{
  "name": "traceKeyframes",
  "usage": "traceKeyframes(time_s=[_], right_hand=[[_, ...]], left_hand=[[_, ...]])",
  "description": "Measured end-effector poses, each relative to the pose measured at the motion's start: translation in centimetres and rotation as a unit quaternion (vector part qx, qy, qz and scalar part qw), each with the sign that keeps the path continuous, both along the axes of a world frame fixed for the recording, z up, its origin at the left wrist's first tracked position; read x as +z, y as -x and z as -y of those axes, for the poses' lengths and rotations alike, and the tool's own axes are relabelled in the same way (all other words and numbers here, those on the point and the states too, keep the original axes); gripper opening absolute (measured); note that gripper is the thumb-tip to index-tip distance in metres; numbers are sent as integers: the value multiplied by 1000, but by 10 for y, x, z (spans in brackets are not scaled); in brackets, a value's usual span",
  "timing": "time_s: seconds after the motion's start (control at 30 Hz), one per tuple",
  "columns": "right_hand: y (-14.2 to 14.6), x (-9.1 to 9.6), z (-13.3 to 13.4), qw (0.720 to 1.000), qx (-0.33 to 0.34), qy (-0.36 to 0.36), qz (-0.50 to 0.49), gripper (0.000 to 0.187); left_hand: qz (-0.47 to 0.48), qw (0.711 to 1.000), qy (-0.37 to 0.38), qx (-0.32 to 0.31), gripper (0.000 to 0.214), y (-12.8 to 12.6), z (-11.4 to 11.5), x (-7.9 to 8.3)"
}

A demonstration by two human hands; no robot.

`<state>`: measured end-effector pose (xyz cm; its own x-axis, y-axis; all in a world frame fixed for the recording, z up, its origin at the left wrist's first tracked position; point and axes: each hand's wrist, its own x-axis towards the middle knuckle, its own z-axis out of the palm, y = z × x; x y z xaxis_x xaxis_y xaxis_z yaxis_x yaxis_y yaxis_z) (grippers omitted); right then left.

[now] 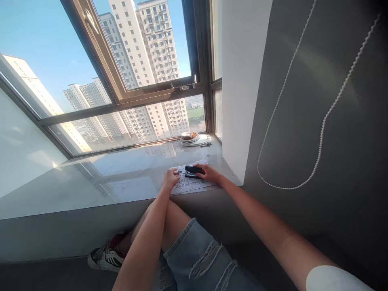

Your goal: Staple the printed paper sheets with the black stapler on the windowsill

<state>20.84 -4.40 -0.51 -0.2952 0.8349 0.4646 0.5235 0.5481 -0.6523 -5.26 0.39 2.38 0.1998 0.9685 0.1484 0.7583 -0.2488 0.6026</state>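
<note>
A small dark device (192, 170), possibly a phone or gadget, lies on a printed sheet of paper (189, 184) on the glossy grey window sill (121, 178). My right hand (209, 173) rests on its right end, fingers curled over it. At the device's left end, my left hand (170, 178) has its fingers pinched together on something too small to make out. Both arms reach forward over my knee.
A stack of white plates with a brownish item on top (194, 139) stands at the sill's far right corner. A white pillar (242, 89) and a dark wall with a bead cord (303, 113) are on the right. Below: my denim shorts and a sneaker (106, 256).
</note>
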Motion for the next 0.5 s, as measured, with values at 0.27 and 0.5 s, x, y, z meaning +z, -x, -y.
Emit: traceKeyframes(time_s=[0.27, 0.5], right_hand=[[2, -10, -12, 999, 41, -6, -28, 53], [5, -7, -13, 998, 58, -28, -13, 55]], left_hand=[[-46, 988, -108, -95, 72, -28, 13, -3], [-8, 979, -118, -168, 78, -30, 20, 0]])
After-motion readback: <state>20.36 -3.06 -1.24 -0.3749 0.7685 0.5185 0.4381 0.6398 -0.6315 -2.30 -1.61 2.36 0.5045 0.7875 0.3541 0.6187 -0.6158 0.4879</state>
